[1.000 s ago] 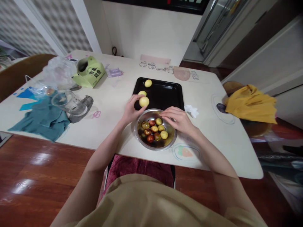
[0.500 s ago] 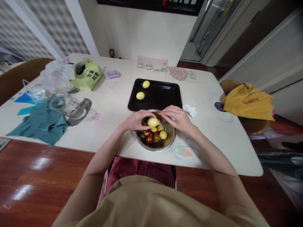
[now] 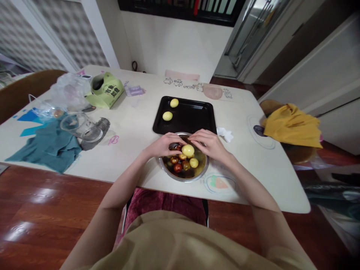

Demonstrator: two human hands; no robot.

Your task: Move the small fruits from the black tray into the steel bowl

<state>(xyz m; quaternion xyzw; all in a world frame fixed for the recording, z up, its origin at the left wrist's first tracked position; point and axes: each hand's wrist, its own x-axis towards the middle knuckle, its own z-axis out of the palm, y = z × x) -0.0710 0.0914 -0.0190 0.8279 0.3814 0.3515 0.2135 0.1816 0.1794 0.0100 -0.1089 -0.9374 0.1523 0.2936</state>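
A smooth, round yellow fruit (image 3: 188, 150) is held at the fingertips of both hands, just above a metal bowl (image 3: 184, 179). My left hand (image 3: 164, 145) has its thumb and fingers curled against the fruit's left side. From the other side, my right hand (image 3: 209, 143) bends its fingers and thumb in to the fruit. Several small round fruits sit in the bowl's dark wet interior, among them a red-brown fruit (image 3: 177, 167) and a speckled yellow fruit (image 3: 194, 162). Behind the bowl, a black tray (image 3: 194, 114) carries two yellow fruits (image 3: 167, 116).
A crumpled white tissue (image 3: 225, 134) lies right of the tray. To the left are a clear glass jar (image 3: 81, 127) on its side, a teal cloth (image 3: 47, 148), a green carton (image 3: 108, 90) and plastic bags (image 3: 69, 92). A yellow cloth (image 3: 292, 125) drapes over a chair at right.
The yellow fruit has shifted right, from my left thumb and fingers to between the fingertips of both hands. The whole view has tilted slightly.
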